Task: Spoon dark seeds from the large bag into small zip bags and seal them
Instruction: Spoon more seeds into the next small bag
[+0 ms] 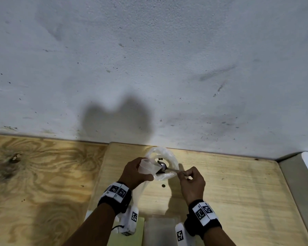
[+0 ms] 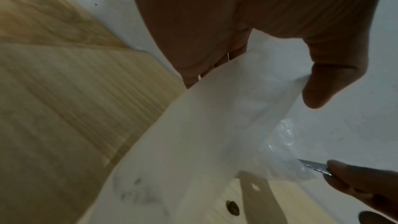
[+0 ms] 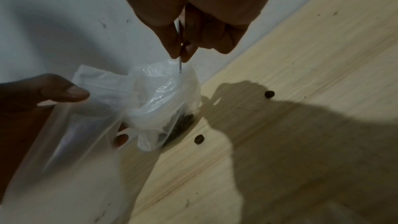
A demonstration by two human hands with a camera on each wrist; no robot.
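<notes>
Bright from behind, throwing hard shadows onto the wall (image 1: 149, 59) and board (image 1: 229, 189); both wrist views are dim, soft and blurred.

— How were the arms placed?
— Both forearms reached forward from the bottom of the head view, each with a black wrist band (image 1: 202, 216) carrying white marker tiles.
— And the left hand (image 1: 134, 172)?
— Knuckles up, its thumb (image 2: 331, 81) and fingers pinched the clear small bag (image 1: 148, 167).
— The right hand (image 1: 191, 181)?
— It was turned inward toward the left, thumb and curled fingers (image 3: 174, 43) pinching the handle of the spoon (image 1: 169, 168). The two hands sat near each other, apart.
</notes>
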